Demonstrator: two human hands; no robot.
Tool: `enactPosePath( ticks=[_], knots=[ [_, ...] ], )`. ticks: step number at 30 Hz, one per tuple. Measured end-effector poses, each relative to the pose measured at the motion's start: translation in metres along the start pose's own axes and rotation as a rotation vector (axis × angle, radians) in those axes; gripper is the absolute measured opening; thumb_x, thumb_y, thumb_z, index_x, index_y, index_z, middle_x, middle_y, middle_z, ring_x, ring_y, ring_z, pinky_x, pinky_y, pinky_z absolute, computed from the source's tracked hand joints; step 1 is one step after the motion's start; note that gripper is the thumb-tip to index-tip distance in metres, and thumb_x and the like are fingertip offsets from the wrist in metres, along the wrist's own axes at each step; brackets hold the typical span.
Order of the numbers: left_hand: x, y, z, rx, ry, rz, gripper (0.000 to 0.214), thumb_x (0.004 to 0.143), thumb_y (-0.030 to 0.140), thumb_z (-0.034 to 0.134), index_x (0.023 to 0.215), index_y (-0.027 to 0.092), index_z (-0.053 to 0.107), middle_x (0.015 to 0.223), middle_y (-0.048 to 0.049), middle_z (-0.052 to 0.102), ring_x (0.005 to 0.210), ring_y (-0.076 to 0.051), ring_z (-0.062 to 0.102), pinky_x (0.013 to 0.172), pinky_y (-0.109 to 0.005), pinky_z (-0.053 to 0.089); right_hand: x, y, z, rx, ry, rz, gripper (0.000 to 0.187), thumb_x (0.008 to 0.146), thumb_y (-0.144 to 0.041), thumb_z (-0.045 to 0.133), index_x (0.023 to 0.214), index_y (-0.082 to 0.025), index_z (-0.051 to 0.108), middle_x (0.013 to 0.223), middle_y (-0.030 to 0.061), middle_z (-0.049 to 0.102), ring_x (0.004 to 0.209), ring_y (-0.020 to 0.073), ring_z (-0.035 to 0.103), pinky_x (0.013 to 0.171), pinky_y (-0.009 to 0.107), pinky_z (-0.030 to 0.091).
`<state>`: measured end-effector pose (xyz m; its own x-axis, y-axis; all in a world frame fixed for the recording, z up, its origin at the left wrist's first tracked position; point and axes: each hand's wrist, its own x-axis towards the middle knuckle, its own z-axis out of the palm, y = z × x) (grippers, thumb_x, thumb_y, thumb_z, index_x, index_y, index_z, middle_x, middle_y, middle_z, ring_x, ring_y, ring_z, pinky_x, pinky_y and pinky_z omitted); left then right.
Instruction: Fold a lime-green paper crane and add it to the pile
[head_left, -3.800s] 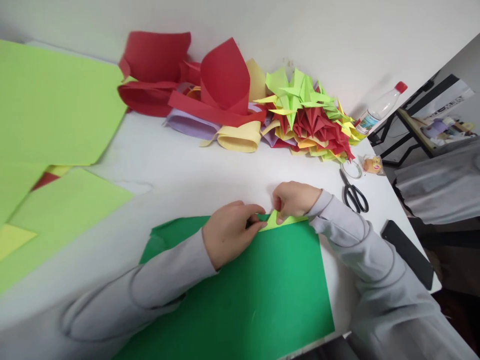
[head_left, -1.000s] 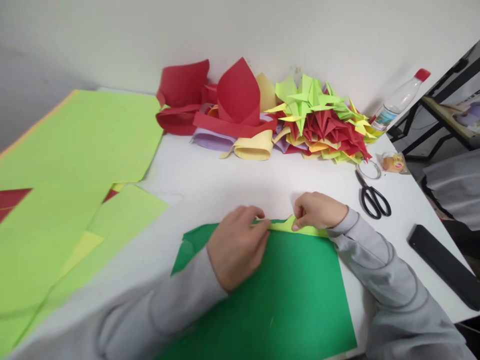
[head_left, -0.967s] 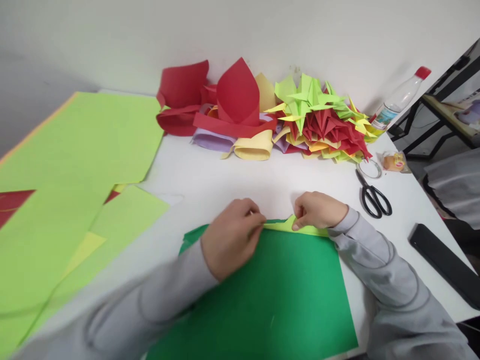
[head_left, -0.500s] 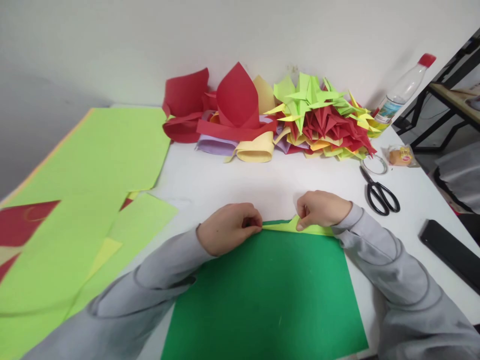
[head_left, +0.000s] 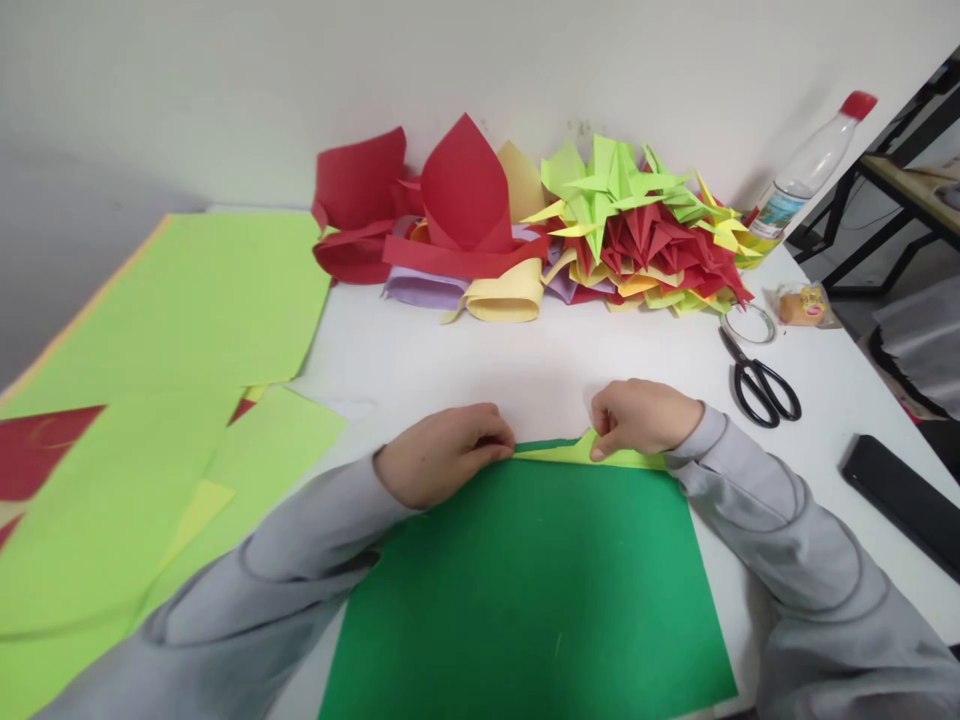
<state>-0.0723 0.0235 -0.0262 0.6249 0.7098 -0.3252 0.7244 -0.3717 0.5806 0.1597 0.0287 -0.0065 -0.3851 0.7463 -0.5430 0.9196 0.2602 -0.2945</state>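
A large dark green sheet [head_left: 532, 580] lies flat on the white table in front of me. Along its far edge runs a narrow yellow-green paper strip [head_left: 559, 455], tapering to the left. My left hand [head_left: 450, 455] is closed, thumb and forefinger pinched at the strip's left end by the sheet's edge. Farther right, my right hand [head_left: 641, 418] pinches the strip between thumb and curled fingers, where a small piece of it sticks up. The sheet's far left corner is hidden behind my left hand and sleeve.
Light green paper sheets [head_left: 217, 290] cover the left side. Red paper crowns [head_left: 466, 195] and folded paper stars [head_left: 626, 190] stand along the wall. At right are scissors [head_left: 765, 385], a tape roll [head_left: 750, 324], a wrapped snack [head_left: 802, 307], a bottle [head_left: 806, 165] and a black case [head_left: 904, 500].
My left hand has slid slightly left along the far edge, showing a bit more of the strip and the green edge. My right hand has stayed nearly in place.
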Motion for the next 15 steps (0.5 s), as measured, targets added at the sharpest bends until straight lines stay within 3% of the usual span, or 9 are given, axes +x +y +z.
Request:
enactPosePath(
  ticks=[15],
  knots=[
    [-0.0029,-0.0049,-0.0067,0.038,-0.065,-0.012,0.024,0.079,0.031,0.041,0.071,0.019,0.061,0.077,-0.0023,0.061,0.075,-0.017,0.057,0.074,-0.028,0.045,-0.0007,-0.0006,-0.0006,0.005,0.002,-0.005,0.025,0.068,-0.041,0.077,0.08,-0.021,0.067,0.082,-0.0014,0.07,0.07,0.0127,0.061,0.055,0.022,0.033]
  ],
)
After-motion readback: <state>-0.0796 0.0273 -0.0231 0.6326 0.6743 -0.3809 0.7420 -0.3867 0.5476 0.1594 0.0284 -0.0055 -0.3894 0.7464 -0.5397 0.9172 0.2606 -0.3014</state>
